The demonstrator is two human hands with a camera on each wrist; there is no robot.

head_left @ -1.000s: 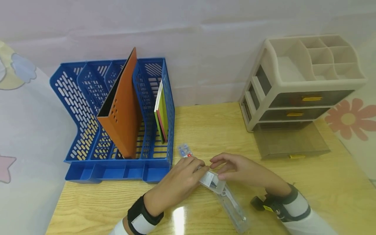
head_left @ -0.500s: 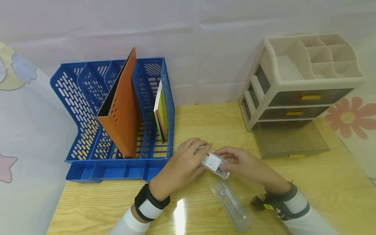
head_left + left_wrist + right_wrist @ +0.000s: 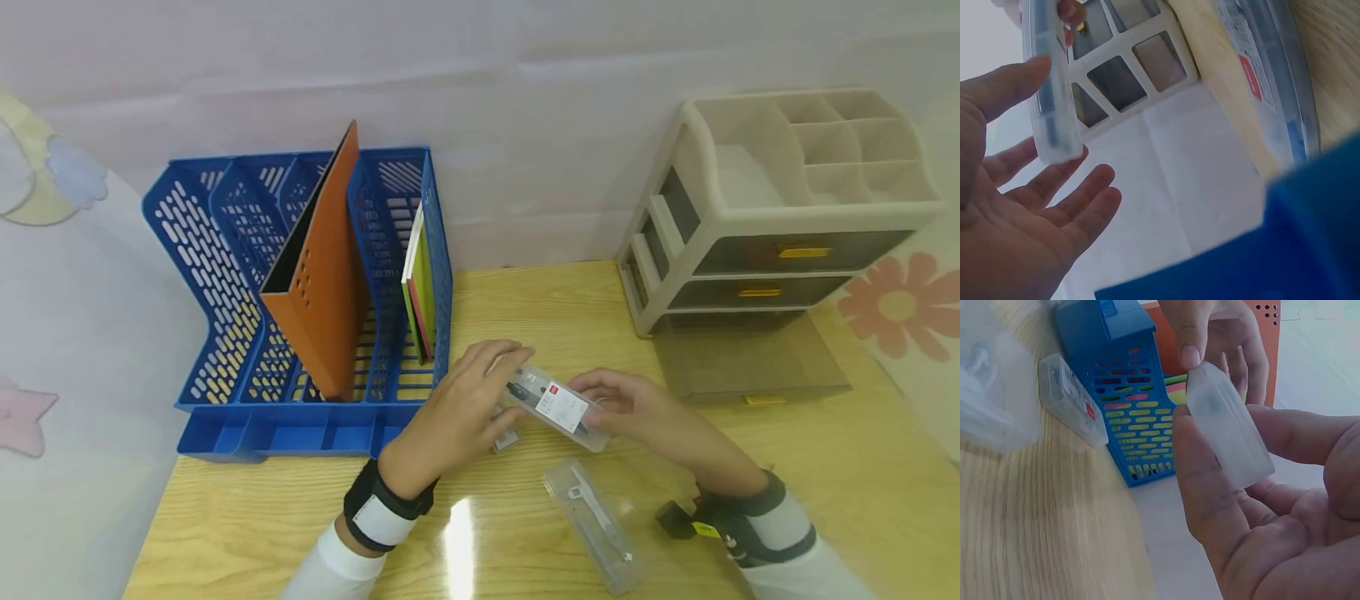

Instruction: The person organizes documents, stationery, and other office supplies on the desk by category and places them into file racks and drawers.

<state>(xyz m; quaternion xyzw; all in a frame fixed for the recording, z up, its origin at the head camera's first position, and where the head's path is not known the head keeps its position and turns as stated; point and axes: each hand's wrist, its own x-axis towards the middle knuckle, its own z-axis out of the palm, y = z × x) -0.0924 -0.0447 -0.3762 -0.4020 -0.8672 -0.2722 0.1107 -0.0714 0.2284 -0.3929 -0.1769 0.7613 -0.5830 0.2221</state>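
Note:
A clear plastic case (image 3: 557,407) with a white label, a red mark and something dark inside is held up between both hands. My left hand (image 3: 459,408) pinches its far left end, thumb on one side and fingers on the other (image 3: 1054,94). My right hand (image 3: 637,417) grips the near right end between thumb and fingers, as the right wrist view shows on the frosted case (image 3: 1225,425). Beneath my left hand, a second clear case (image 3: 1072,400) with a red-marked label lies on the table, mostly covered in the head view. A third case (image 3: 592,525) with a white tool inside lies nearer me.
Left stands a blue file rack (image 3: 442,333) holding an orange folder (image 3: 326,283) and several thin booklets (image 3: 420,287). A cream drawer unit (image 3: 750,217) stands at the back right, its bottom drawer (image 3: 750,367) pulled out over the wooden table (image 3: 532,308).
The labelled case has come up off the tool case and moved back and right, showing more of itself between the hands. My right hand has taken hold of it. The second case now shows below my left hand.

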